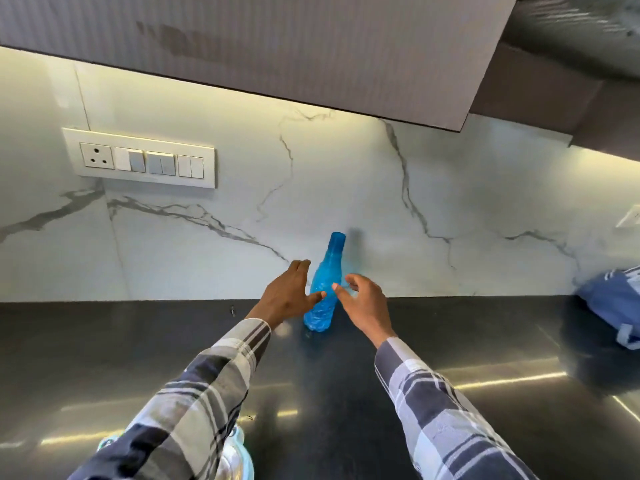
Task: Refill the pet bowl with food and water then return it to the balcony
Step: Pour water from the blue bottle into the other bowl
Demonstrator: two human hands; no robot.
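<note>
The left hand hides part of the see-through blue plastic bottle. Below that grip, a sleeve covers most of a shiny silver thing. Far right, the edge cuts off a blue cloth bag.

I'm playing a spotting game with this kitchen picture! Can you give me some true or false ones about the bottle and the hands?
1. The blue bottle stands upright on the dark counter. True.
2. The left hand is gripping the bottle's cap. False: both hands are open beside the bottle's body.
3. The right hand is beside the bottle with open fingers. True.
4. The switch panel is on the wall right of the bottle. False: it is to the left.
5. A blue cloth lies at the counter's right edge. True.
</note>
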